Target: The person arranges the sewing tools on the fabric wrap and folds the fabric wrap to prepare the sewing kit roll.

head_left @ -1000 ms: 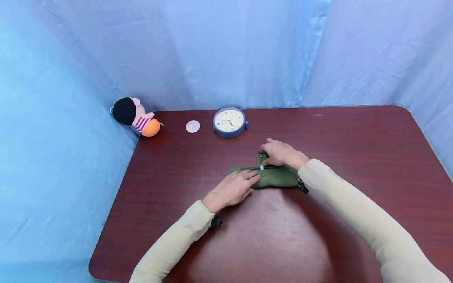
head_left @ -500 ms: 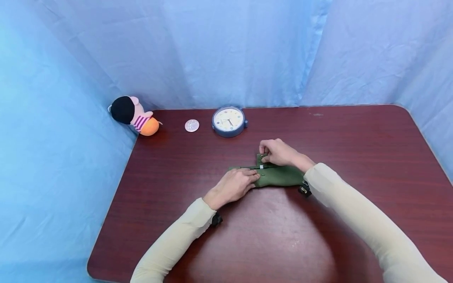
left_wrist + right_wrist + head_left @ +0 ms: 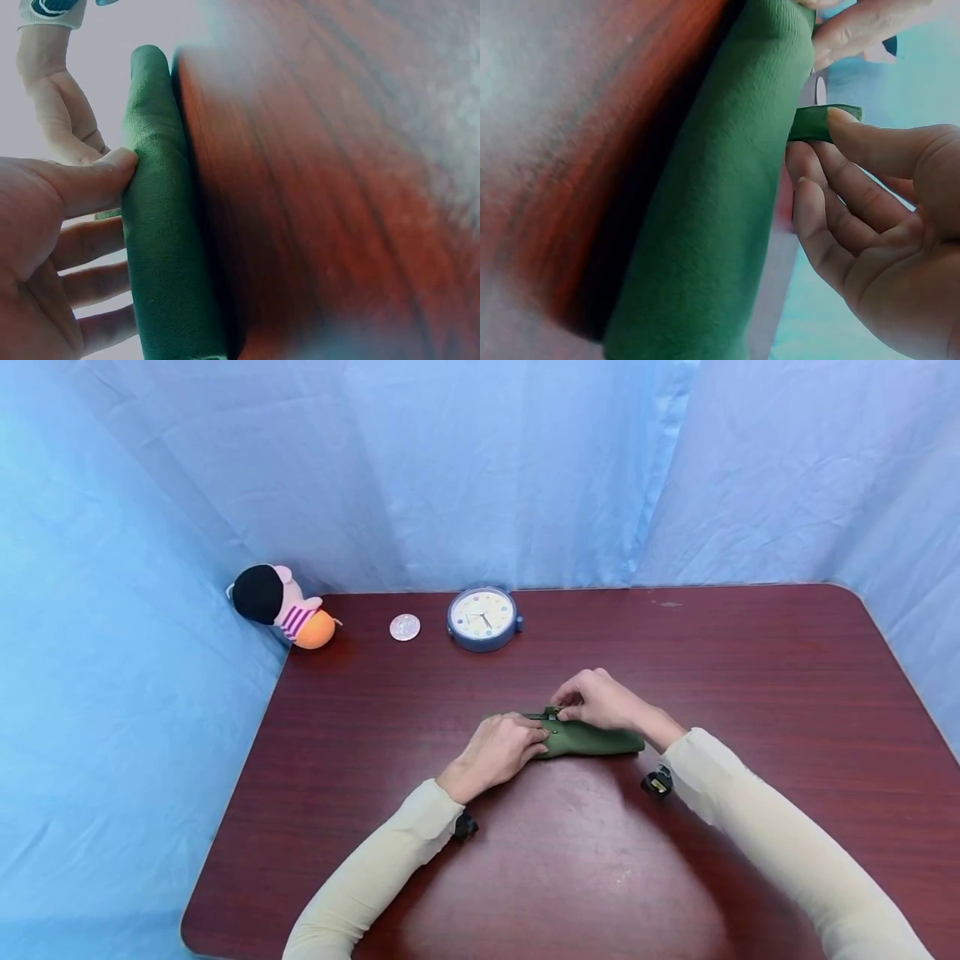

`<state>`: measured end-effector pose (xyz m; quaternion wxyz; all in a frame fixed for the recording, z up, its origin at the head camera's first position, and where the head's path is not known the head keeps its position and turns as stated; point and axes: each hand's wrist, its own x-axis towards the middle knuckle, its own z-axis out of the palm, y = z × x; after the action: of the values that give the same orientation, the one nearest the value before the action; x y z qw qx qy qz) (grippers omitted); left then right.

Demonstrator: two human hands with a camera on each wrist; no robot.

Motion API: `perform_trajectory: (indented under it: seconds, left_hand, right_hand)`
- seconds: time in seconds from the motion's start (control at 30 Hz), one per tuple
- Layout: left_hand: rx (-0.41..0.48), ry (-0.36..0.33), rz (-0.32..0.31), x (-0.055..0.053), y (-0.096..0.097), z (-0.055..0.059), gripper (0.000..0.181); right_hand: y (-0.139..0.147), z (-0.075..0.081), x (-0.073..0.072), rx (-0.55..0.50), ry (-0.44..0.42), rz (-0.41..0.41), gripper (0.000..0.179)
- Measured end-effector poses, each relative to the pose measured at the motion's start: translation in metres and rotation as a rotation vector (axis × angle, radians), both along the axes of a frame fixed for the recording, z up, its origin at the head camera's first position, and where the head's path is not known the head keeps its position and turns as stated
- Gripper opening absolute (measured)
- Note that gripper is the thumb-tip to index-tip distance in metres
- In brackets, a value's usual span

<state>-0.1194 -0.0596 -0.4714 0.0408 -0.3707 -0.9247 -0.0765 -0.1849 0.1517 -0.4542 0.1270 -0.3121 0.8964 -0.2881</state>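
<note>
A long green pouch (image 3: 596, 741) lies crosswise on the table, with a small metal snap (image 3: 555, 732) on its top face. My left hand (image 3: 498, 743) holds its left part, fingers laid over the top and thumb on the near side; the left wrist view shows the thumb (image 3: 112, 169) touching its edge. At the pouch's far edge, my right hand (image 3: 606, 702) pinches the short green snap strap (image 3: 810, 124) between thumb and fingers. The strap stands raised from the pouch. My left hand hides the pouch's left end.
Along the far side of the dark red table (image 3: 360, 718) lie a blue-rimmed round clock (image 3: 483, 619), a shiny silver disc (image 3: 405, 627) and a plush toy (image 3: 281, 604) at the corner. Blue curtains (image 3: 480, 468) hang behind and to the left.
My right hand has taken hold of the strap, which lay flat pointing away, and has drawn it up and toward me. My left hand stays on the pouch, its fingers slightly more bent.
</note>
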Motion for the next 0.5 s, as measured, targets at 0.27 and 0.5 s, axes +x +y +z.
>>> perform_trajectory:
  seconds: [0.27, 0.5]
  left_hand:
    - [0.031, 0.022, 0.013, 0.0, 0.0, -0.004, 0.02]
    - [0.066, 0.036, 0.023, 0.001, 0.0, -0.007, 0.02]
  right_hand:
    - [0.003, -0.001, 0.012, 0.008, 0.052, 0.062, 0.016]
    - [0.001, -0.005, 0.018, 0.012, 0.136, 0.076, 0.011]
